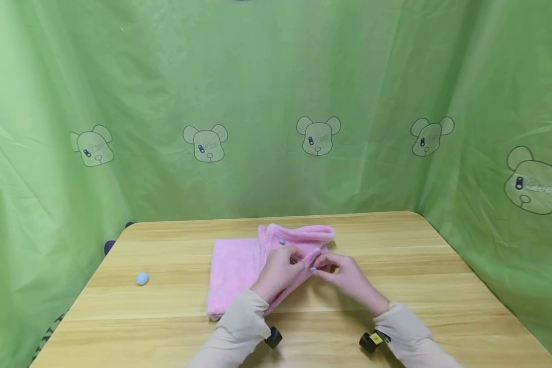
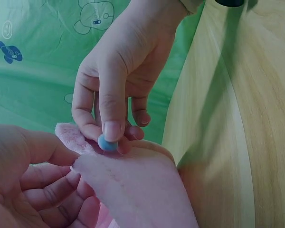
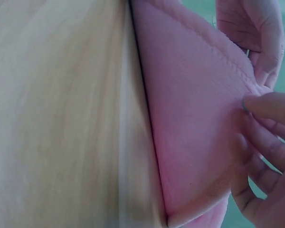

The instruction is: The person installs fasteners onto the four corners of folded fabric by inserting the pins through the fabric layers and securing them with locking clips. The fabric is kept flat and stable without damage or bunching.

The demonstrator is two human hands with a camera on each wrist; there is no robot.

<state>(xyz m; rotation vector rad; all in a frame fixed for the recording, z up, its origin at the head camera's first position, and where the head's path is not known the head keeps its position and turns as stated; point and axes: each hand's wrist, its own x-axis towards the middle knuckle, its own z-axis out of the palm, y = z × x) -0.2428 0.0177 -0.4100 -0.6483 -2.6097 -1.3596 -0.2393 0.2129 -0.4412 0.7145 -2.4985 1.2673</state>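
Note:
A folded pink towel [image 1: 233, 273] lies on the table, its right part lifted and turned up. My left hand [image 1: 282, 266] pinches an edge of this raised part between thumb and fingers; the left wrist view shows the pinched corner close up. My right hand [image 1: 342, 273] faces it from the right, pinching a small blue ball [image 2: 108, 143] between thumb and finger right at the fabric. In the right wrist view, the thumb and fingers of the right hand [image 3: 268, 142] stand against the plush side. Another small blue ball [image 1: 282, 241] shows on the towel's upper fold.
A larger light-blue ball [image 1: 142, 278] rests on the wooden table [image 1: 165, 332], left of the towel. Green curtains [image 1: 262, 184] printed with bear heads enclose the back and sides. Black wrist cameras [image 1: 273, 338] hang below both sleeves.

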